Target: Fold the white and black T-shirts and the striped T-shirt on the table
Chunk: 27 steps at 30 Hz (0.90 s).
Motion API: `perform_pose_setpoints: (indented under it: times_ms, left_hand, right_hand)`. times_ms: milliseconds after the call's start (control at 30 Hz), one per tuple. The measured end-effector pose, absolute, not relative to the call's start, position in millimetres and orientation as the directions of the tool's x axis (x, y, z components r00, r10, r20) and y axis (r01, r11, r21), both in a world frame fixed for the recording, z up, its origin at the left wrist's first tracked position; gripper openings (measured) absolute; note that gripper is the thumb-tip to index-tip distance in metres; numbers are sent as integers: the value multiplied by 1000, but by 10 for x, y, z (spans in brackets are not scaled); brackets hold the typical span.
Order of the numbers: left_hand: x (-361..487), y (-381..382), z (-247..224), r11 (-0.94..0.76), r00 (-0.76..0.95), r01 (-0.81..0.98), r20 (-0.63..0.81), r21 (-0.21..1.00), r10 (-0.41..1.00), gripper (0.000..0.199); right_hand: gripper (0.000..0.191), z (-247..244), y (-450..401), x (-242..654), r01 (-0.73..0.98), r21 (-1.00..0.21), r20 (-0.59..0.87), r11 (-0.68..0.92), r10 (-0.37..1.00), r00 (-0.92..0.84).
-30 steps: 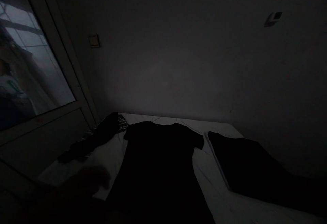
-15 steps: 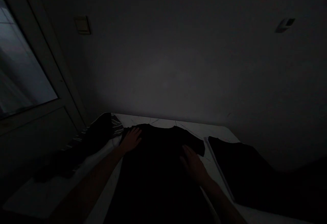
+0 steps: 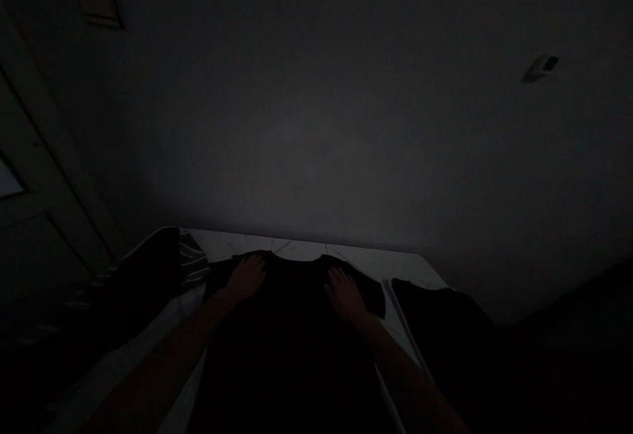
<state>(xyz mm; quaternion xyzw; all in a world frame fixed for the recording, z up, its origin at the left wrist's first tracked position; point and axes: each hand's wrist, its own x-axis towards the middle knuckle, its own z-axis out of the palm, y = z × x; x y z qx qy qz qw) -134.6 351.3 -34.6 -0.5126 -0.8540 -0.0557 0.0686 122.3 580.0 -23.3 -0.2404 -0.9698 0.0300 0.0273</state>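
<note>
A black T-shirt [image 3: 291,341] lies spread on a pale marble-patterned surface [image 3: 376,259], its neckline toward the wall. My left hand [image 3: 247,277] rests flat near its left shoulder, fingers apart. On the upper right part of the shirt lies my right hand [image 3: 345,293], also with fingers stretched out. Neither hand grips the cloth. The picture is very dark, and folds in the black fabric cannot be made out.
Dark cloth with light stripes [image 3: 192,262] lies at the left. Another black garment [image 3: 445,328] is at the right. Behind stands a grey wall with a switch [image 3: 97,2] and a small fixture [image 3: 541,68]; a door [image 3: 34,177] is at the left.
My right hand has moved up and left over the shirt, toward the neckline. My left hand stays near the left shoulder. The camera view has shifted, showing less of the door.
</note>
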Motion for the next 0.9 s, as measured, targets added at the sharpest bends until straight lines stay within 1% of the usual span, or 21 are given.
perform_pose_setpoints:
  times_ms: [100,200,300,400,533,667,800,900]
  left_hand:
    - [-1411,3726,-451,457,-458,889,134,45,879,55]
    - [-1561,3859,-535,487,-492,871,139,68,860,62]
    - [-1747,3962,-533,508,-511,859,155,66,845,66]
    - [-1907,4052,-495,503,-504,863,137,51,852,66]
    - [-2043,4123,-523,495,-497,867,141,48,856,65]
    - [-2087,4142,-560,512,-510,859,144,28,848,65]
    - [-2018,4145,-422,560,-556,829,114,-5,824,65]
    - [-1839,4038,-234,540,-529,841,185,-12,828,61]
  right_hand:
    - [62,-255,5942,991,489,-91,-8,867,490,-871]
    - [72,-298,6132,904,560,-100,-62,823,556,-829]
    - [79,-291,6317,852,604,-104,-101,790,596,-797]
    - [83,-282,6464,768,633,-103,-126,767,621,-774]
    - [87,-356,6585,673,609,-116,-104,785,600,-793]
    - [86,-411,6657,646,578,-126,-84,806,572,-816]
    - [83,-270,6673,624,575,-136,-87,806,569,-818]
    - [78,-84,6558,691,562,-141,-3,815,567,-824]
